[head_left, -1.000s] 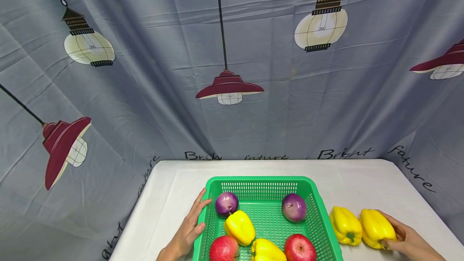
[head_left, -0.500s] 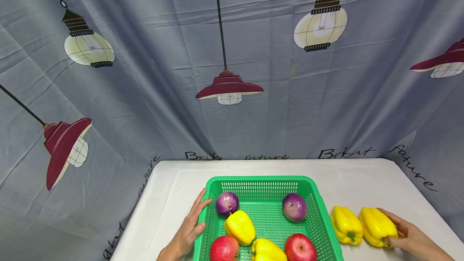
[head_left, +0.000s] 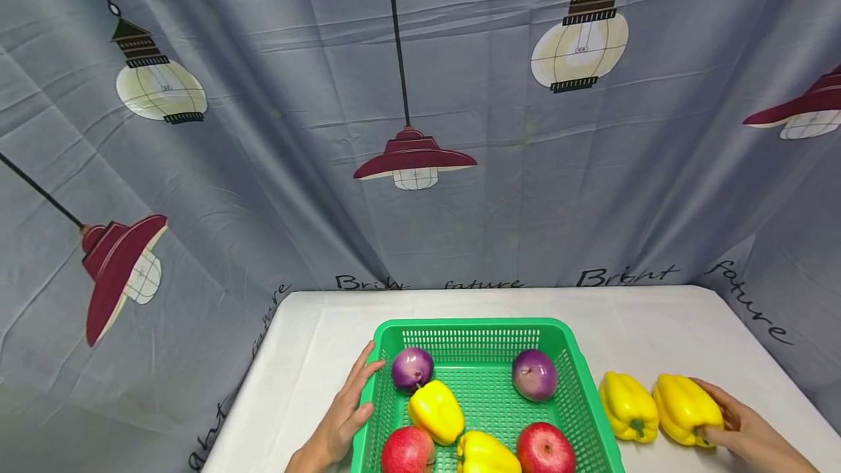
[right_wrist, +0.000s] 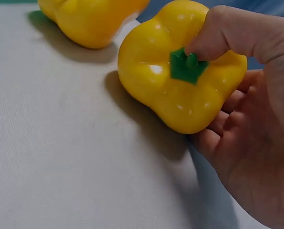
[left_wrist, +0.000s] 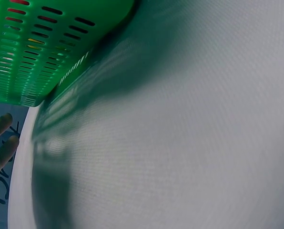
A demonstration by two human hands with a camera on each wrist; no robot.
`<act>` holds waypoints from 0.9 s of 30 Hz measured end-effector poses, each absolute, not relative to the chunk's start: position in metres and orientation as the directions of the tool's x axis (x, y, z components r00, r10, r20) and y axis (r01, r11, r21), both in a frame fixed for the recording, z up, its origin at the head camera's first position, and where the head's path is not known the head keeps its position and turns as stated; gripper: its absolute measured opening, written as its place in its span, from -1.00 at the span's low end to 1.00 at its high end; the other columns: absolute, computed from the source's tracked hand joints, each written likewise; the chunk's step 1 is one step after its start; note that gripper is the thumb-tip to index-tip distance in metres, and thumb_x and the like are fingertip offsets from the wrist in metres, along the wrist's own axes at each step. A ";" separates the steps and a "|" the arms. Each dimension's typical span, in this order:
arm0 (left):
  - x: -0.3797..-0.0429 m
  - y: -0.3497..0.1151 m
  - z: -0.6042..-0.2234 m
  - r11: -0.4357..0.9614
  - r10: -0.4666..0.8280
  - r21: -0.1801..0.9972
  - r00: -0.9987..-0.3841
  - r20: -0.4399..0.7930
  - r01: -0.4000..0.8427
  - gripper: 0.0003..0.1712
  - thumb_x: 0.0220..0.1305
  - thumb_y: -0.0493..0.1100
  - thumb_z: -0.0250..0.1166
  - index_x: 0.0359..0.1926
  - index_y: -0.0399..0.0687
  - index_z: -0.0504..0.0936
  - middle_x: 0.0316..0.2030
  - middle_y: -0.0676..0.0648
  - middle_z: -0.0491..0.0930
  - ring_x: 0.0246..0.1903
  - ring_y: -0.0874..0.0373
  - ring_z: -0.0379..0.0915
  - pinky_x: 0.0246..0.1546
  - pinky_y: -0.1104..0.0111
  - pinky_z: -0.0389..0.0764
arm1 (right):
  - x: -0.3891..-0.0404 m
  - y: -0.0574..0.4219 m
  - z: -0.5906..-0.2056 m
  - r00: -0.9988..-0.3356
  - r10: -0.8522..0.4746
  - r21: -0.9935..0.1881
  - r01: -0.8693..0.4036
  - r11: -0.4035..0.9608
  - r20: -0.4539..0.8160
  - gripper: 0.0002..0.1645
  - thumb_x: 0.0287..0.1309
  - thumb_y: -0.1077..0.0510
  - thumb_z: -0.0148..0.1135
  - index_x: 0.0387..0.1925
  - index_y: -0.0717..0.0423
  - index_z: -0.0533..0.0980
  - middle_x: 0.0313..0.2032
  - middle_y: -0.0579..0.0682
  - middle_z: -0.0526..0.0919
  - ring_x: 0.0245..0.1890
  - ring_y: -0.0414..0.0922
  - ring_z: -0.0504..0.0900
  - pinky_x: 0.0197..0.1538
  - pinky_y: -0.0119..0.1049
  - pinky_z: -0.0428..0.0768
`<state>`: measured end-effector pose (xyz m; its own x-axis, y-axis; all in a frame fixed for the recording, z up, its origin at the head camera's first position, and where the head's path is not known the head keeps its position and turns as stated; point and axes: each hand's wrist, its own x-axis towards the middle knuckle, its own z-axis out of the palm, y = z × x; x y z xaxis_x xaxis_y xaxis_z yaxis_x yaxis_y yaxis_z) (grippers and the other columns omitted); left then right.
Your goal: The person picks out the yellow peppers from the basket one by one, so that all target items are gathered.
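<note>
Right-wrist view, monitored by me from afar, caught a yellow bell pepper on its side, the person's right hand clamped on it with the thumb at its green stem. It was at the right of a white-covered table, outside a green plastic basket, with a second yellow bell pepper just beside it. On my head view, the left hand, fingers apart, touched the basket's left side; two more yellow bell peppers, two purple fruits and two red fruits lay inside. Behind hung a gray curtain printed with lamps.
</note>
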<state>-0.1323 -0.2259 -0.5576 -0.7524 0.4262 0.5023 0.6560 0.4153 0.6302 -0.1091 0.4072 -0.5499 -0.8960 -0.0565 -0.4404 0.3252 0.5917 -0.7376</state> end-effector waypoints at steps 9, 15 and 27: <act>-0.133 -0.227 -0.559 0.423 0.428 0.628 -0.755 0.497 0.653 -0.35 0.35 -0.18 -0.07 0.46 -0.13 0.30 0.55 -0.25 -0.02 0.49 -0.02 0.02 0.22 -0.13 0.38 | -0.108 0.408 -0.554 -0.896 0.000 -0.690 0.342 0.638 -0.444 0.07 0.29 0.04 0.17 0.38 0.71 -0.19 0.29 0.70 0.05 0.16 0.54 0.30 0.20 0.27 0.43; -0.132 -0.227 -0.560 0.422 0.428 0.627 -0.754 0.499 0.655 -0.35 0.35 -0.18 -0.07 0.46 -0.15 0.30 0.56 -0.25 -0.02 0.49 -0.03 0.01 0.23 -0.12 0.37 | -0.108 0.409 -0.555 -0.892 0.004 -0.685 0.350 0.639 -0.453 0.07 0.30 0.05 0.17 0.38 0.71 -0.20 0.29 0.70 0.04 0.17 0.57 0.27 0.20 0.30 0.41; -0.133 -0.226 -0.560 0.419 0.426 0.631 -0.755 0.498 0.653 -0.36 0.35 -0.18 -0.07 0.45 -0.15 0.31 0.55 -0.25 -0.02 0.49 -0.01 0.03 0.25 -0.06 0.37 | -0.109 0.407 -0.550 -0.887 -0.093 -0.747 0.319 0.583 -0.452 -0.02 0.35 0.16 0.01 0.38 0.72 -0.29 0.34 0.72 -0.15 0.27 0.61 0.08 0.26 0.37 0.29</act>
